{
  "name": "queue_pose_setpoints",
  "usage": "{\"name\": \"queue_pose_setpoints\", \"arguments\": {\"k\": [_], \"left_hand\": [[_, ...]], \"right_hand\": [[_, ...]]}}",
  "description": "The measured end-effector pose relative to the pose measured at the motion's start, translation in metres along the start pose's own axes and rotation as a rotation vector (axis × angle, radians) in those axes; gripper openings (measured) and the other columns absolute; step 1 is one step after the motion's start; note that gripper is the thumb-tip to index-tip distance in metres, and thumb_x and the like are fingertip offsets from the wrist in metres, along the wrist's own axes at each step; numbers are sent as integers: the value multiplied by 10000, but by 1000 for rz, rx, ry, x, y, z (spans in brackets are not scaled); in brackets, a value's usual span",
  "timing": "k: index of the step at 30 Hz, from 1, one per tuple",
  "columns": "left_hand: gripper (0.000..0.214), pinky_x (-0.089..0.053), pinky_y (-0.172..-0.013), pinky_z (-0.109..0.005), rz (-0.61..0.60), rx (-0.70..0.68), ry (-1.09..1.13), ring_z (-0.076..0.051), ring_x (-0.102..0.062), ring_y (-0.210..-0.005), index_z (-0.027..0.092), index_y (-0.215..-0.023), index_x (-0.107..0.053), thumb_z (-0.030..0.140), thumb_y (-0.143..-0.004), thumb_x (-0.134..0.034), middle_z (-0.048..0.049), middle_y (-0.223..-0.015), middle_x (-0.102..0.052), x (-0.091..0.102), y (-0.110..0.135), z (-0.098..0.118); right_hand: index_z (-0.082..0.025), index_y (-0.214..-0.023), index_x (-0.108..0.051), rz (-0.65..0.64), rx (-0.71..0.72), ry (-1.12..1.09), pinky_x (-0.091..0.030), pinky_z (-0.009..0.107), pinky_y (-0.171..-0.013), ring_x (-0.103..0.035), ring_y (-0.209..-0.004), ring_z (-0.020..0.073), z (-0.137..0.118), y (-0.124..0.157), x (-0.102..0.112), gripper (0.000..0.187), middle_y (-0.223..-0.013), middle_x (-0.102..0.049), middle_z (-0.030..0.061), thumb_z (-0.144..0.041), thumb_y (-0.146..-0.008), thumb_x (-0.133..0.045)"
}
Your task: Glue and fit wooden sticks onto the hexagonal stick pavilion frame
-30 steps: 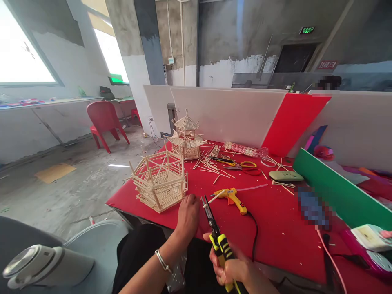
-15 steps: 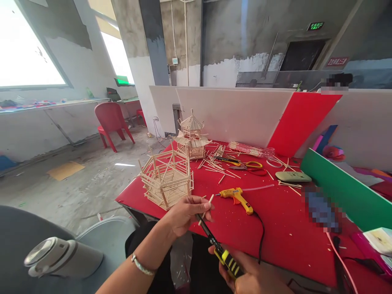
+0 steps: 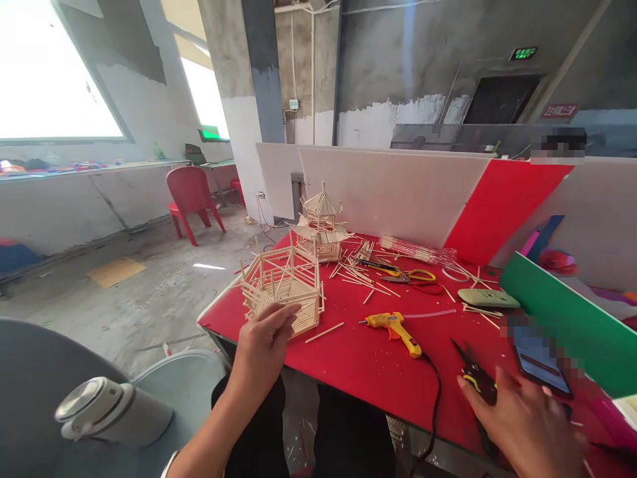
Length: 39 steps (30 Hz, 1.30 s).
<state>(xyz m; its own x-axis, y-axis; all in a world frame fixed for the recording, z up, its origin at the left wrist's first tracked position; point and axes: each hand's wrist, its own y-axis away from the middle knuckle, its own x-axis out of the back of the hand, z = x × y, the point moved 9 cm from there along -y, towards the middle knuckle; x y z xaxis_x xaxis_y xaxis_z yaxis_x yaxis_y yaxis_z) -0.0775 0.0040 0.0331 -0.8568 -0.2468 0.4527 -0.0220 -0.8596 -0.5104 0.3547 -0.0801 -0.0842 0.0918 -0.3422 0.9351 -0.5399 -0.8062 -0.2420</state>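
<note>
Pliers [image 3: 474, 370] at near right, right hand [image 3: 527, 413] loosely spread over them, left hand [image 3: 263, 345] pinched by the stick frame [image 3: 287, 288], can't really tell on what, glue gun [image 3: 395, 324] between

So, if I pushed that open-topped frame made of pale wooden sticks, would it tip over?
The open-topped frame would probably slide rather than tip: its base looks wide and flat. It's likely light for its size, with big gaps between sticks. Squeezing might snap it, since they look thin.

The right hand [image 3: 530, 418] had taken the pliers [image 3: 472, 367] to the gun's [image 3: 398, 326] four o'clock; the left hand [image 3: 263, 340] had drawn away; a stick [image 3: 324, 332] had come to lie at nine.
</note>
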Motion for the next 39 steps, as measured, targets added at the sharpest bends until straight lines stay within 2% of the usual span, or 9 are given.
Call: {"name": "queue_pose_setpoints", "arguments": {"k": [3, 7, 11, 14, 17, 21, 26, 30, 39], "left_hand": [[174, -533, -601, -243, 33, 85, -53, -159, -678, -629, 213, -935, -785, 266, -861, -636, -43, -828, -771, 3, 1, -6], [101, -509, -587, -227, 53, 106, -67, -152, -668, -607, 220, -822, -759, 274, -841, -676, -9, -733, -747, 5, -1, -9], [121, -495, -567, -216, 27, 50, -11, -120, -621, -547, 220, -825, -762, 291, -862, -671, -2, -707, -717, 6, -9, -11], [131, -490, -563, -213, 4, 11, 16, -113, -602, -560, 224, -841, -768, 303, -871, -668, -4, -715, -702, 9, -18, -11], [129, -481, -552, -212, 133, 37, 7, -104, -588, -607, 221, -886, -762, 323, -811, -737, -28, -882, -707, 24, -25, -16], [455, -441, -468, -222, 236, 245, 195, -72, -543, -541, 196, -1098, -711, 400, -703, -812, -74, -1074, -677, 36, -31, -43], [587, -321, -385, -210, 85, 502, 482, -63, -459, -414, 109, -1069, -716, 507, -650, -822, -31, -700, -667, 16, -39, -74], [541, -298, -397, -199, 76, 519, 515, -59, -441, -419, 101, -923, -746, 511, -590, -867, 3, -582, -603, 16, -45, -79], [483, -255, -404, -188, -13, 529, 598, -56, -389, -418, 124, -942, -756, 512, -666, -833, 45, -494, -500, 9, -42, -84]], "right_hand": [[-195, -1045, -775, -3, 136, -454, -488, 516, -884, -638, -1058, 408, -81, 15, 17, 520, -1130, -702, 193, -589, -818, -522], [-240, -883, -800, -478, 256, -1173, -509, 323, -743, -665, -835, 257, -230, 53, 9, 380, -876, -745, 80, -582, -814, -650], [-194, -807, -776, -651, 76, -1568, -419, 250, -584, -521, -623, 146, -311, 64, -7, 373, -654, -626, 8, -562, -776, -721], [-172, -682, -716, -644, -64, -1715, -298, 231, -487, -356, -524, 86, -329, 57, -21, 354, -570, -505, -39, -516, -706, -796], [-171, -659, -685, -643, -158, -1797, -220, 231, -456, -276, -493, 69, -337, 50, -31, 332, -515, -435, -71, -462, -649, -846], [-179, -665, -674, -652, -204, -1826, -226, 222, -456, -288, -470, 67, -345, 43, -35, 342, -462, -424, -85, -472, -642, -849], [-179, -562, -615, -626, -227, -1826, -281, 215, -472, -337, -463, 69, -351, 34, -31, 399, -425, -420, -80, -494, -603, -856], [-180, -537, -595, -639, -269, -1845, -276, 215, -460, -328, -454, 67, -355, 35, -32, 407, -422, -409, -81, -479, -563, -870], [-176, -627, -657, -544, -301, -1851, -240, 220, -443, -303, -470, 70, -357, 38, -40, 372, -461, -389, -82, -498, -629, -845]]}}
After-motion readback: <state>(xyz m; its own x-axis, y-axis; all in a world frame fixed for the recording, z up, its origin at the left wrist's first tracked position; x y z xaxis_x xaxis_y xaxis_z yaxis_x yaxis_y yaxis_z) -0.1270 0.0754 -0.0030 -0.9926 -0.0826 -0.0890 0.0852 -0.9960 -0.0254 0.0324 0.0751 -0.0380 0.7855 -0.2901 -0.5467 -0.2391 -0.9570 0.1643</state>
